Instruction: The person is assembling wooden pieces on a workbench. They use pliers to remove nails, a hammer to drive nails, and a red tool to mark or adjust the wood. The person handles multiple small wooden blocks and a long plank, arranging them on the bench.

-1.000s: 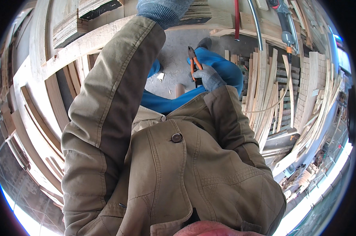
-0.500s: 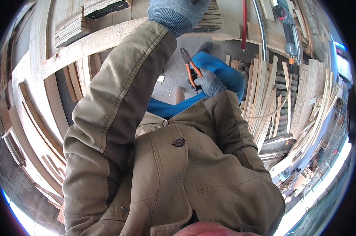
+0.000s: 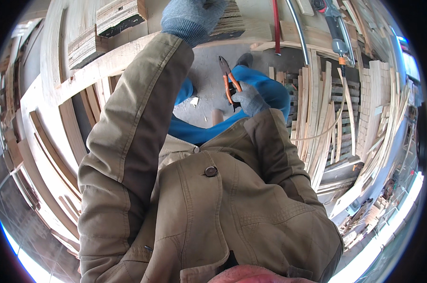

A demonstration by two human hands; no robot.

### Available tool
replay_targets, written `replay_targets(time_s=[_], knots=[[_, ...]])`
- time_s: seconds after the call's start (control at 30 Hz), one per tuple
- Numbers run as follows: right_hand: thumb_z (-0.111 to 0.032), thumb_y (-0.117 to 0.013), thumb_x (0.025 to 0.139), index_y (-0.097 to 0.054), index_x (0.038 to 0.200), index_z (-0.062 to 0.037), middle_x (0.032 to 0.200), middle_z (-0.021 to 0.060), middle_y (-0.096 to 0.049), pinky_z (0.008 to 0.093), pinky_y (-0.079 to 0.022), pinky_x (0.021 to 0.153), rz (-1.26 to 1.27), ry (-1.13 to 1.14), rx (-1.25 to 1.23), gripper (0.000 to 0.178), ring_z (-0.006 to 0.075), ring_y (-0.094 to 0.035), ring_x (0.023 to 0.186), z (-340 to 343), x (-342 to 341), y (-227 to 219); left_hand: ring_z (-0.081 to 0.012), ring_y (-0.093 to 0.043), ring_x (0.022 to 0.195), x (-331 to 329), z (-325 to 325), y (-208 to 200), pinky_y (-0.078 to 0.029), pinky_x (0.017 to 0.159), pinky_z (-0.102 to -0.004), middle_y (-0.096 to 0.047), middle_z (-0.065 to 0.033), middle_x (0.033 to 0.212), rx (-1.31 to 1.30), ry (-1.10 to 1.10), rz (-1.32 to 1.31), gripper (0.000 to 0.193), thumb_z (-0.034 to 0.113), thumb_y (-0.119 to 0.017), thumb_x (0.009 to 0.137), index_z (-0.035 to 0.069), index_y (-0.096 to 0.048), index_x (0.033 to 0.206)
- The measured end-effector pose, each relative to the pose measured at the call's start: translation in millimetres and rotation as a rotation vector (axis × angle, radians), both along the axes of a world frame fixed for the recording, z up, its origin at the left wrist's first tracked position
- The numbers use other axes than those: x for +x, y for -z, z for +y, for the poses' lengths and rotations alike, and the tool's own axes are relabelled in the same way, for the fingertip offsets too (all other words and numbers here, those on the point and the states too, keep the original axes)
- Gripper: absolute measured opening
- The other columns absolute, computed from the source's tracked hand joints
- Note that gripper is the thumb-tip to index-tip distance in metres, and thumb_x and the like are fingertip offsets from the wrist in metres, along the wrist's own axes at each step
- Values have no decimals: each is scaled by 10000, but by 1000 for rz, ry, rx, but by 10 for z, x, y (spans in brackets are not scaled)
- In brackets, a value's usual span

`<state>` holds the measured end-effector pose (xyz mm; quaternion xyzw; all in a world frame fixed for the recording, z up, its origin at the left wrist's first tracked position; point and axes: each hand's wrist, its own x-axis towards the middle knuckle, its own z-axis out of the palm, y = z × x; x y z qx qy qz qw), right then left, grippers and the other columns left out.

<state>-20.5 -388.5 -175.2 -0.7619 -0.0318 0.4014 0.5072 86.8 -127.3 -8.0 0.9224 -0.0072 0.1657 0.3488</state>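
My right hand, in a grey knit glove, is closed around the orange handles of a pair of pliers. It is held near my right thigh, with the dark jaws pointing up and away from me. My left hand, gloved the same, reaches far forward over the bench, beside a layered wooden block. The top of the picture cuts off its fingers, so what they do or hold is hidden.
Layered wood blocks rest on the bench behind a pale front rail. A red bar, a curved metal tube and a grey power tool lie at the far right. Wood strips stack at right; boards stand at left.
The view has shifted, so the bench and its items sit farther left. My left hand stays beside the same block. My right hand keeps the pliers almost where they were.
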Motion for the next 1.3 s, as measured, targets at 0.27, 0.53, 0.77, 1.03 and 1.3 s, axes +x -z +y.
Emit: replay_targets(time_s=[0.27, 0.53, 0.77, 1.03, 1.3], knots=[[-77, -680, 805, -628, 1264, 6, 985, 100, -715, 316, -576, 750, 59, 137, 225, 469, 176, -693, 847, -30, -195, -162, -336, -710, 1036, 45, 38, 122, -548, 926, -427, -743, -145, 1110, 60, 20, 114, 454, 509, -632, 954, 140, -717, 1204], [-76, -646, 802, -606, 1270, 21, 1011, 113, -705, 311, -568, 797, 126, 170, 363, 480, 190, -685, 868, -148, -412, -522, -322, -714, 1031, 70, 71, 154, -541, 926, -400, -744, -156, 1101, 60, 42, 136, 457, 477, -658, 953, 98, -716, 1200], [-35, -611, 771, -577, 1305, 60, 1032, 128, -711, 319, -558, 845, 209, 264, 485, 543, 217, -688, 878, -260, -404, -356, -337, -697, 1090, 99, 91, 186, -541, 950, -429, -732, -153, 1150, 135, 71, 90, 522, 569, -625, 952, 127, -702, 1221], [-30, -604, 775, -569, 1305, 59, 1038, 135, -706, 327, -550, 861, 220, 249, 493, 538, 228, -676, 905, -322, -395, -139, -365, -642, 1198, 153, 302, 127, -521, 1012, -448, -672, -196, 1278, 133, 155, 92, 662, 605, -676, 910, 114, -617, 1350], [-25, -661, 769, -574, 1324, 39, 1036, 153, -741, 342, -577, 860, 218, 244, 527, 566, 237, -718, 923, -380, -369, -174, -407, -563, 1292, -263, 238, -69, -472, 1091, -462, -607, -214, 1356, 626, 256, 19, 925, 544, -893, 690, 114, -544, 1431]])
